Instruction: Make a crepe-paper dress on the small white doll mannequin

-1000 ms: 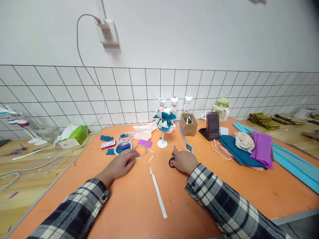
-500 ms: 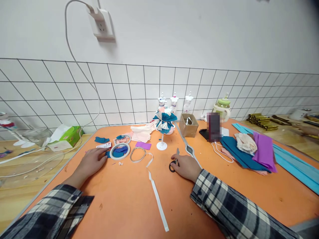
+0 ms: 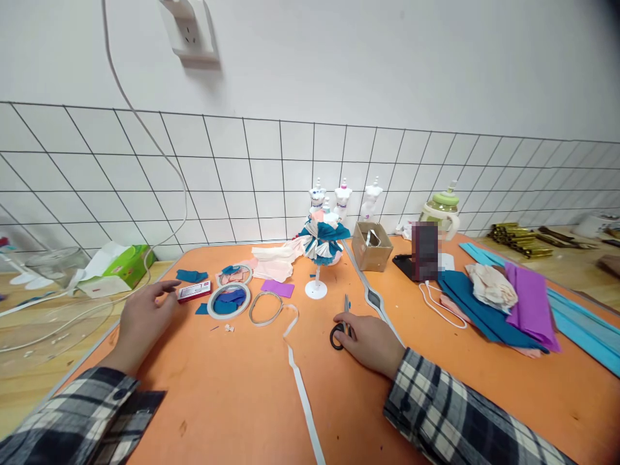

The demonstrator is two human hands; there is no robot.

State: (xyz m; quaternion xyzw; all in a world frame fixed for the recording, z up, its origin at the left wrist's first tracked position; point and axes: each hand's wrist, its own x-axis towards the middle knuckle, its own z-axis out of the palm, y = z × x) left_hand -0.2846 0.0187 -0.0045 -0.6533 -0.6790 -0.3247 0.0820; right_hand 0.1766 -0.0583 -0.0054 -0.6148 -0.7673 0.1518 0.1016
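Observation:
My left hand (image 3: pixel 148 318) is at the left side of the orange mat, fingers apart, just left of a small red and white box (image 3: pixel 194 291). My right hand (image 3: pixel 372 339) rests on the mat with its fingers around the black handles of scissors (image 3: pixel 345 321), blades pointing away. Between the hands are rolls of tape (image 3: pixel 210 306), a thinner tape ring (image 3: pixel 251 313) and a long white strip (image 3: pixel 304 395). Farther back stands a small dress form (image 3: pixel 316 290) on a white round base, wearing teal and white pleated paper.
A cardboard box (image 3: pixel 372 248) and several small white dress forms (image 3: pixel 343 196) stand at the back. Teal and purple crepe paper (image 3: pixel 531 307) lies at right, near a phone (image 3: pixel 426 252) and a bottle (image 3: pixel 440 210). A green tissue pack (image 3: pixel 126 270) sits at left.
My left hand has drawn back left, away from the tape rolls, uncovering more of the red and white box. My right hand stays at the scissors. The view has shifted slightly.

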